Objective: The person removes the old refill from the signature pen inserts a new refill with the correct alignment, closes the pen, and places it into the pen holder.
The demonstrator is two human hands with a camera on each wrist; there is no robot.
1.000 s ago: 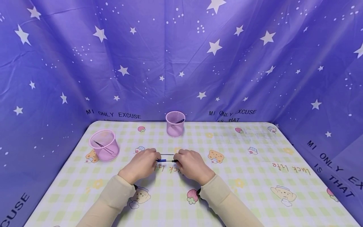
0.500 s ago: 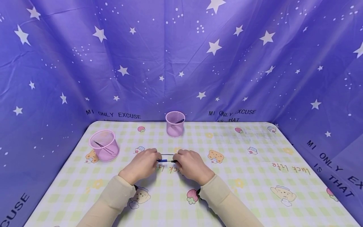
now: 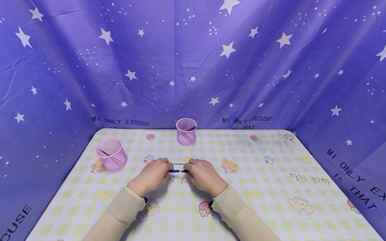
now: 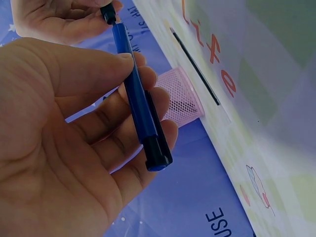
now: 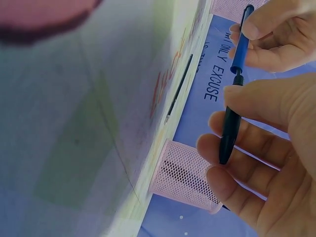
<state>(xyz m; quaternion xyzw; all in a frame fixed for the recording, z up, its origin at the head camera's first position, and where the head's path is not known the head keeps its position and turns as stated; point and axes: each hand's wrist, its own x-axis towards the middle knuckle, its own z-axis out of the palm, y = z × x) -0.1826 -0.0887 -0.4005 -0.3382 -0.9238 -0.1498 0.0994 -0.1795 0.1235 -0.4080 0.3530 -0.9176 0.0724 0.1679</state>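
My left hand point(image 3: 152, 175) pinches the blue barrel point(image 4: 132, 81) of a pen between thumb and fingers, its black clip end pointing away from the right hand. Opposite it, my right hand point(image 3: 202, 174) pinches the pen's black front section point(image 5: 230, 131), which tapers to a point. The two pen parts are lined up end to end, a thin piece bridging the short gap between them, as the right wrist view shows. Just beyond the hands, a dark pen refill point(image 4: 196, 66) with a metal tip lies on the tablecloth.
A pink mesh pen cup point(image 3: 111, 159) stands at the left with thin dark sticks inside. Another pink mesh cup point(image 3: 186, 136) at the back middle holds a dark pen-like thing. The checked tablecloth point(image 3: 265, 187) covers the table; a purple star curtain point(image 3: 193, 60) hangs behind and at both sides.
My left hand has shifted slightly right with the blue barrel, narrowing the gap to the black front section. The right hand, the refill and both cups look unchanged.
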